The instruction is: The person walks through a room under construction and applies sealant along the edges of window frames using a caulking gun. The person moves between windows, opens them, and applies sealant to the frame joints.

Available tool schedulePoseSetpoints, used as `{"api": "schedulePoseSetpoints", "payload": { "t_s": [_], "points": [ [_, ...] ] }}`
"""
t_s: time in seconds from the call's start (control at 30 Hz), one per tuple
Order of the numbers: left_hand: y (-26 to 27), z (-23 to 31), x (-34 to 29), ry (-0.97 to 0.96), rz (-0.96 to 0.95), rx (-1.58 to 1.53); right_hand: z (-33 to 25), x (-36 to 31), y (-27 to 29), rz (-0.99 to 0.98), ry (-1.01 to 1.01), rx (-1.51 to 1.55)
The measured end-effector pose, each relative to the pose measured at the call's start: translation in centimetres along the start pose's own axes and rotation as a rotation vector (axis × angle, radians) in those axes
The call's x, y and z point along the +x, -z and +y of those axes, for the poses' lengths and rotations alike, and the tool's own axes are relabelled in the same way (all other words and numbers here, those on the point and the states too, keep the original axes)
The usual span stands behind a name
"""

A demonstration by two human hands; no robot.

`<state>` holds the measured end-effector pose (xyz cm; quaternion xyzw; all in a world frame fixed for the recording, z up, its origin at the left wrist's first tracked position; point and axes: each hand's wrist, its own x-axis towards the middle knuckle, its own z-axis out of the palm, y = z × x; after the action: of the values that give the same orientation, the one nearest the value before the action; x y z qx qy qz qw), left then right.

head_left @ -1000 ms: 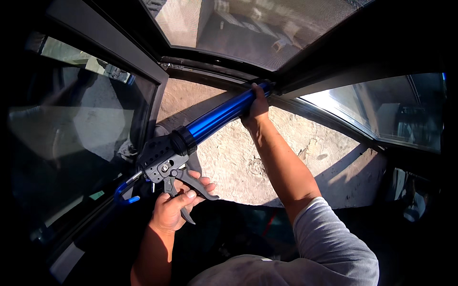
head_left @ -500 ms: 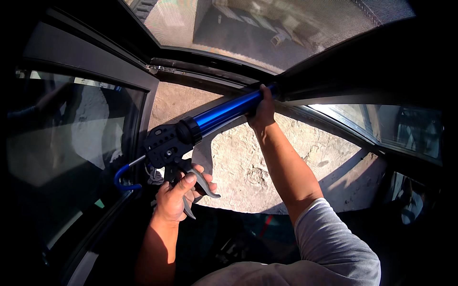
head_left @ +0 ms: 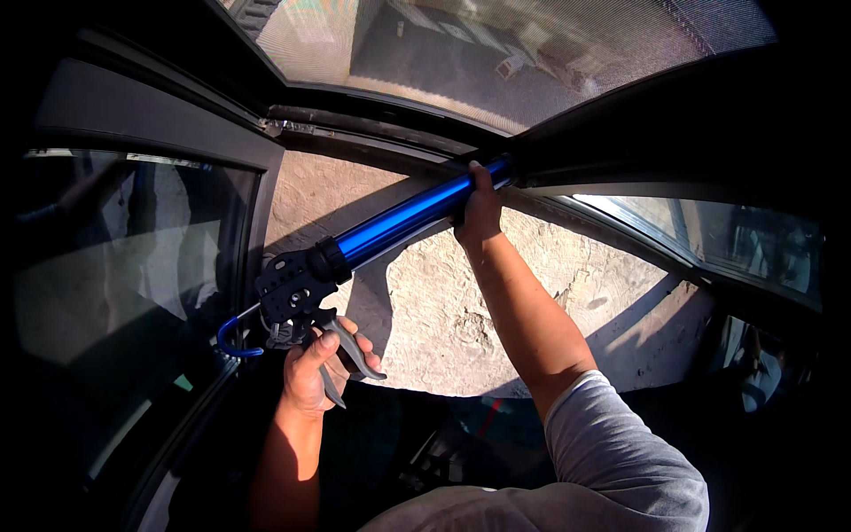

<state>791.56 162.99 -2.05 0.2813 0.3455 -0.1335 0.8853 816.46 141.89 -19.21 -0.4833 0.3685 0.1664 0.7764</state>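
Count as observed. Hands: two, one left hand (head_left: 315,371) and one right hand (head_left: 481,213). Caulking gun (head_left: 403,219): one, comprising one blue barrel, one black collar (head_left: 333,260), two grey levers (head_left: 362,356), and one rod ending in one blue hook (head_left: 238,351). Glazed panels: two, one left panel (head_left: 133,266) and one right panel (head_left: 762,235). Mesh screen (head_left: 461,53): one. Concrete slab (head_left: 434,310): one. Grey sleeve (head_left: 592,415): one in view. Red strip (head_left: 490,417): one. Items in the dark lower area (head_left: 434,452) could not be reliably counted, the light there being poor.
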Motion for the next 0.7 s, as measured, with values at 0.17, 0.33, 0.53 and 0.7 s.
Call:
{"api": "schedulePoseSetpoints", "payload": {
  "t_s": [0.17,0.33,0.53,0.7],
  "points": [
    [1.0,-1.2,0.6,0.006,-0.011,-0.024,1.3,1.7,0.6,0.052,0.064,0.035],
    [0.7,-2.7,0.2,-0.006,0.023,0.011,1.5,2.0,1.5,-0.003,0.036,-0.012],
    [-0.5,-3.1,-0.2,-0.066,0.032,0.111,0.9,1.8,2.0,-0.063,-0.012,0.077],
    [-1.5,-2.7,-0.3,-0.106,0.037,0.212,0.0,1.3,2.2,-0.116,-0.078,0.138]
  ]
}}
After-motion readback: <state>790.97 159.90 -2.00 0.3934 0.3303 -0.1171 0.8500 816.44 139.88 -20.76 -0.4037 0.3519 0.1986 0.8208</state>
